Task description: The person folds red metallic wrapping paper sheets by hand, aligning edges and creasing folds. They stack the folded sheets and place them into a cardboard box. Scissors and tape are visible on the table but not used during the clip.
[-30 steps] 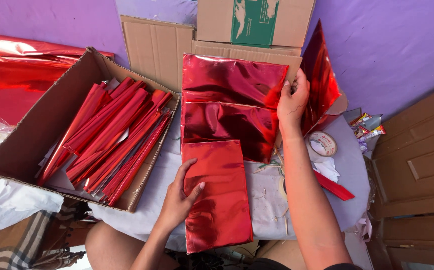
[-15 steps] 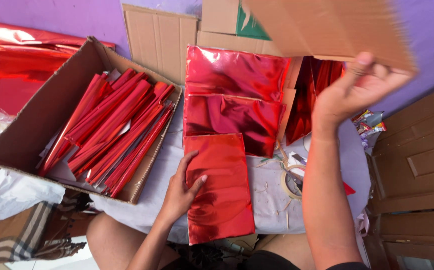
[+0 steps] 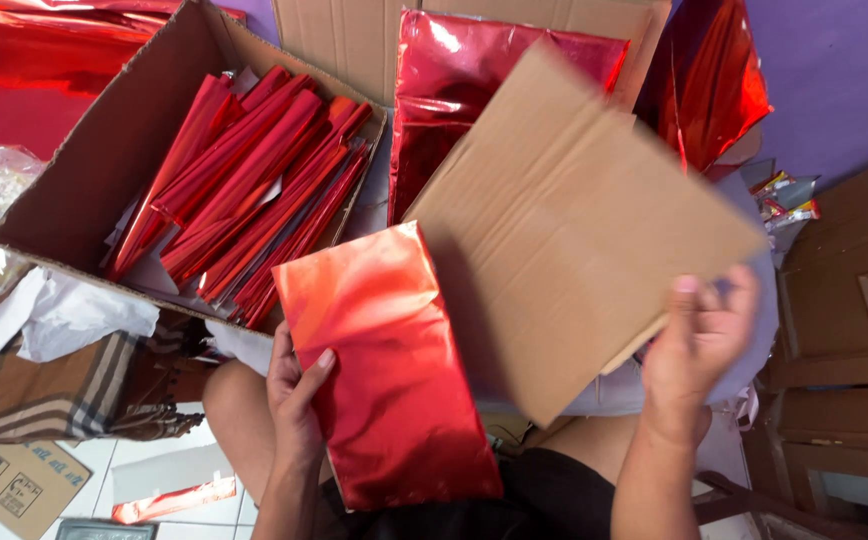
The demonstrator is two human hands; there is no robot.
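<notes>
Open carton [image 3: 74, 190] of red foil rolls [image 3: 244, 190]

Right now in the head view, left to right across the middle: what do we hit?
White crumpled paper → open cardboard box with red foil rolls → left hand holding a red foil sheet → brown cardboard panel gripped by right hand → wooden furniture.
</notes>
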